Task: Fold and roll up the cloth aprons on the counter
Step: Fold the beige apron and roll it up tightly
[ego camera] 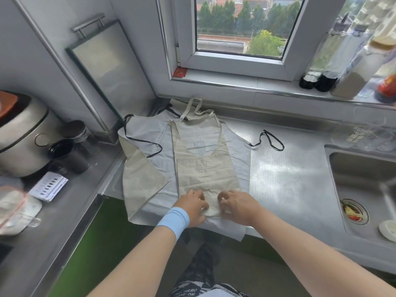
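Pinching beige apron (205, 170) hem | left hand (192, 207) | right hand (237, 207) | fingers curled

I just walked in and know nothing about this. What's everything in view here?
beige apron: one, beige, folded narrow, atop the pale apron, mid-counter
pale apron: one, whitish with black ties, spread beneath
beige flap: one, beige, left of the folded apron; owner unclear
counter: one, steel, under the aprons
sink: one, steel, right
rice cooker: one, silver, far left
jars: two, dark, beside the rice cooker
framed board: one, metal-edged, leaning in the corner
bottles: several, mixed, on the windowsill at right
left hand: one, blue wristband, gripping beige apron's near end
right hand: one, bare, gripping the same end
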Available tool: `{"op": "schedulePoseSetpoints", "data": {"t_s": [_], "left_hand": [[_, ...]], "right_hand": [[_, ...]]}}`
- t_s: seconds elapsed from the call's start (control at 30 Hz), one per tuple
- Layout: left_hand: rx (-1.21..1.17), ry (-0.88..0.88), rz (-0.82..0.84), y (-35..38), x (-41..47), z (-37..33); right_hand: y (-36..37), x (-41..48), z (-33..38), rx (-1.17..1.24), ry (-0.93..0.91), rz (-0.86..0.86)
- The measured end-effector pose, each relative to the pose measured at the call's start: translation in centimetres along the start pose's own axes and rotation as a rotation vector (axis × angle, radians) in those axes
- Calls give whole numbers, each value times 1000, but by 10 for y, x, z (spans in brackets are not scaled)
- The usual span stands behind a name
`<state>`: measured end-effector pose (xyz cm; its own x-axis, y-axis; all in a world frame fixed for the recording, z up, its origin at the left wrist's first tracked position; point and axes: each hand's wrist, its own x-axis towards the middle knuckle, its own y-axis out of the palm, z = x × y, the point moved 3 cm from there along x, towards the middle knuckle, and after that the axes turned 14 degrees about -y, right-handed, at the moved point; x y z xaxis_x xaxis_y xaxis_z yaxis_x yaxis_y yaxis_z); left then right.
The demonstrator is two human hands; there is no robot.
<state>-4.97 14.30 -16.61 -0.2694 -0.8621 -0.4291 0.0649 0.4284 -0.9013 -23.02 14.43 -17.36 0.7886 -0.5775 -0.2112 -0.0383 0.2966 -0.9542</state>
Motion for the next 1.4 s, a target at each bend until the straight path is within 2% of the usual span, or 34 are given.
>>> {"op": "schedulePoseSetpoints", "data": {"t_s": [0.13, 0.27, 0.33, 0.4, 0.47, 0.53, 0.6, 0.77, 0.83, 0.9, 1.0, 1.1, 1.27, 1.4], "left_hand": [[8, -5, 8, -1, -5, 1], [-14, -43, 16, -4, -6, -1], [-34, -66, -5, -7, -6, -3], [-98, -122, -23, -12, -4, -3], [-162, -192, -17, -21, -3, 1], [-179, -211, 37, -34, 1, 7], [-179, -190, 129, -52, 6, 12], [-167, -154, 447, -100, 10, 32], [-264, -204, 551, -115, 19, 45], [-324, -247, 489, -127, 34, 58], [-301, -253, 273, -141, 64, 74], [-366, -290, 180, -140, 93, 85], [-420, -317, 133, -126, 145, 99], [-419, -358, 82, -114, 180, 113]], "right_hand": [[-1, 6, -5, 47, 66, -68], [-5, 10, -3, 153, 130, -64], [-14, 9, -4, 218, 186, -125], [-25, 6, -6, 242, 218, -184], [-34, 2, -7, 246, 200, -151], [-39, 1, -9, 161, 180, -21], [-48, 5, -14, 131, 222, 36], [-97, 17, -35, 393, 306, 79], [-118, 24, -47, 418, 315, 74], [-132, 32, -62, 422, 331, 10], [-142, 50, -87, 379, 365, -124], [-135, 70, -112, 344, 378, -200], [-110, 107, -150, 219, 380, -118], [-87, 132, -178, 248, 407, -82]]}}
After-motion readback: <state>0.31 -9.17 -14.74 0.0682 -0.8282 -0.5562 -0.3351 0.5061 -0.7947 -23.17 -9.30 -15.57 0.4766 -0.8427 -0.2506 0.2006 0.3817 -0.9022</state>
